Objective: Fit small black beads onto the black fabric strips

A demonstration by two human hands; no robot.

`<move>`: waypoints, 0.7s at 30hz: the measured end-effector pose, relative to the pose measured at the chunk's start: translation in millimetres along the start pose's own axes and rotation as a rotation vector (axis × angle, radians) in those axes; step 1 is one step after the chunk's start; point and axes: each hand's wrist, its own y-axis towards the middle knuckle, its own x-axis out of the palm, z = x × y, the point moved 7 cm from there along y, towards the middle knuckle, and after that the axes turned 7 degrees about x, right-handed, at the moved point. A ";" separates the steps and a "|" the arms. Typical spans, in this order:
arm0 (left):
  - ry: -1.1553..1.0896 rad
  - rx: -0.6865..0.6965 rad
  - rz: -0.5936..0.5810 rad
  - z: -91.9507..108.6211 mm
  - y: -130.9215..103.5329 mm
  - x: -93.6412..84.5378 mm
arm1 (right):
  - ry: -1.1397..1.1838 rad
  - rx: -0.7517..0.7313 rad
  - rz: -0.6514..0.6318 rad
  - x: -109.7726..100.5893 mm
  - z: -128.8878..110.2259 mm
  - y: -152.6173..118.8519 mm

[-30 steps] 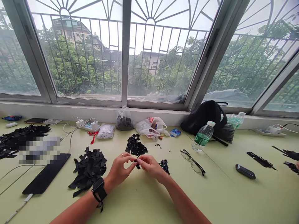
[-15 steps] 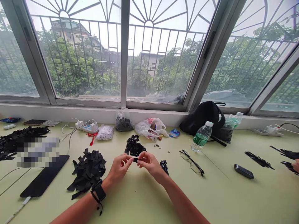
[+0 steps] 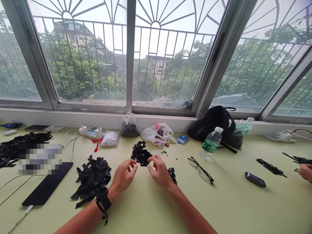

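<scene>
My left hand [image 3: 124, 175] hovers over the table with thumb and fingers apart and nothing visible in them. A black watch is on that wrist. Facing it, my right hand [image 3: 159, 171] also has its fingers parted, and no object shows between them. Just beyond both hands lies a small pile of black fabric strips with metal eyelets [image 3: 141, 155]. A larger heap of plain black strips [image 3: 94, 178] lies left of my left forearm. Beside my right wrist, partly hidden by it, is a cluster of small dark rings [image 3: 172, 175].
Eyeglasses [image 3: 201, 170], a water bottle [image 3: 211, 144] and a black case [image 3: 255, 179] lie to the right. Another person's hand [image 3: 305, 171] is at the right edge by black strips. A tablet [image 3: 47, 183] with a cable lies left. Plastic bags [image 3: 158, 134] line the windowsill.
The small black strip that both hands pinched between them is out of my fingers. My hands have drawn apart and opened. The other person's hand has come further into view.
</scene>
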 end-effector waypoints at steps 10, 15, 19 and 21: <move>0.061 0.103 -0.136 12.5 -7.4 11.2 | -0.269 -0.294 -0.220 20.3 -25.8 -16.6; 0.183 0.164 -0.151 27.6 -7.9 6.8 | -0.331 -0.308 -0.198 18.7 -25.7 -16.7; 0.374 0.137 -0.090 25.1 2.9 -35.6 | -0.335 -0.290 -0.170 14.8 -23.1 -15.5; 0.419 0.028 -0.087 7.3 7.4 -69.3 | -0.335 -0.272 -0.152 13.2 -20.8 -14.5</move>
